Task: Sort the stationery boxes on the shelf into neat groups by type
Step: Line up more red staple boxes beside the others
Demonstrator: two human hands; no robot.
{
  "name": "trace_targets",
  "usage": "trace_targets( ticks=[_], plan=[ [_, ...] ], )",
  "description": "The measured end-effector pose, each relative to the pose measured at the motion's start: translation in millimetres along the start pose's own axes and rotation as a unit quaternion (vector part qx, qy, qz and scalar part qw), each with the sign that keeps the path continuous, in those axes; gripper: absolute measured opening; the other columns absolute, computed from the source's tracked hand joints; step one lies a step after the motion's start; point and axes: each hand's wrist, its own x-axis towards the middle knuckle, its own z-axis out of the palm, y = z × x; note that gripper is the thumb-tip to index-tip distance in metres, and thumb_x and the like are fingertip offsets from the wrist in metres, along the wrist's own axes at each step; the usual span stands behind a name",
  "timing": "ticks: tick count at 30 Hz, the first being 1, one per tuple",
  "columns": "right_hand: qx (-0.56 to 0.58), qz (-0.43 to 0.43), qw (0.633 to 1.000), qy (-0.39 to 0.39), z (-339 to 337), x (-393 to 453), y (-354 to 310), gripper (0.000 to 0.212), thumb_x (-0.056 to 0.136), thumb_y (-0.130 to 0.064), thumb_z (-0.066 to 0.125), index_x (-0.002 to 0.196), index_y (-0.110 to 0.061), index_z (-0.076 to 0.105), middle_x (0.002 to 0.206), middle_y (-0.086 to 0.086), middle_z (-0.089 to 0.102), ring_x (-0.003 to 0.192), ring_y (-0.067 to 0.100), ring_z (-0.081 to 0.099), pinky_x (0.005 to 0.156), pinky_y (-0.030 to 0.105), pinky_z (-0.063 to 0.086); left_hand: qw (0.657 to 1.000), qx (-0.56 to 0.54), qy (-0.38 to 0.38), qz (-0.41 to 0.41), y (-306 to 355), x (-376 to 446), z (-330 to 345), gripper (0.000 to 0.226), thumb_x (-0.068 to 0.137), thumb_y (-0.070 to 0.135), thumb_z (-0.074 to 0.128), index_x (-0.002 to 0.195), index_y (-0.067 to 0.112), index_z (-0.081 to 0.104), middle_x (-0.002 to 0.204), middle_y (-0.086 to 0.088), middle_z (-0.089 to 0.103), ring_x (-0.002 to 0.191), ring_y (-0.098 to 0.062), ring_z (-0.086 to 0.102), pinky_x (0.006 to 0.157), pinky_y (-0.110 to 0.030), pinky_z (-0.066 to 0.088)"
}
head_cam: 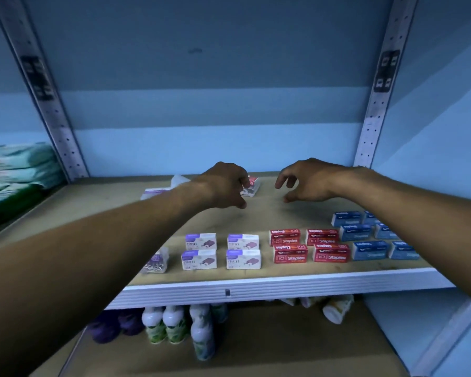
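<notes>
Head view: along the shelf (283, 281) front edge sit four white staple boxes (220, 251), four red staple boxes (307, 247) and blue boxes (370, 235) in groups. Farther back, the left hand (223, 186) pinches a small red-topped box (252, 186); the right hand (307, 180) hovers spread, empty.

white-and-purple staple boxes (220, 251); red staple boxes (309, 244); blue staple boxes (370, 235); tan shelf (283, 210)

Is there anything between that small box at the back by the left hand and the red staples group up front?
Nothing visible: bare shelf board lies between the back box and the red boxes.
</notes>
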Motion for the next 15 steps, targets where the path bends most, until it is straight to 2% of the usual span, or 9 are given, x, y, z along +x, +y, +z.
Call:
trace_targets(
  ticks=[7, 11, 15],
  plan=[
    [-0.029, -0.024, 0.999, 0.009, 15.3, 40.8, -37.5, 0.08, 0.085, -0.041, 0.075, 0.152, -0.029, 0.033, 0.146, 0.004, 0.048, 0.131, 0.026, 0.049, 0.103, 0.037, 0.044, 0.997, 0.017, 0.048, -0.051, -24.7, 18.0, 8.4, 0.085, 0.073, 0.035, 0.083, 0.145, 0.019, 0.04, 0.146, -0.007, 0.04, 0.133, -0.029, 0.042, 0.108, -0.042, 0.041],
    [-0.035, -0.031, 0.999, 0.014, 24.3, 66.8, -43.4, 0.095, 0.085, -0.047, 0.073, 0.158, -0.027, 0.016, 0.156, 0.006, 0.035, 0.139, 0.029, 0.043, 0.11, 0.043, 0.04, 0.997, 0.004, 0.05, -0.056, -32.3, 32.1, 16.1, 0.077, 0.072, 0.033, 0.083, 0.139, 0.015, 0.047, 0.137, -0.01, 0.046, 0.124, -0.029, 0.051, 0.103, -0.04, 0.045],
    [-0.039, -0.036, 0.999, 0.014, 29.9, 87.2, -40.8, 0.088, 0.086, -0.05, 0.069, 0.156, -0.028, 0.021, 0.151, 0.007, 0.04, 0.136, 0.03, 0.046, 0.109, 0.046, 0.041, 0.998, 0.006, 0.049, -0.045, -40.4, 46.0, 28.1, 0.063, 0.07, 0.035, 0.083, 0.124, 0.014, 0.058, 0.123, -0.009, 0.055, 0.115, -0.027, 0.055, 0.096, -0.039, 0.048]
  ],
)
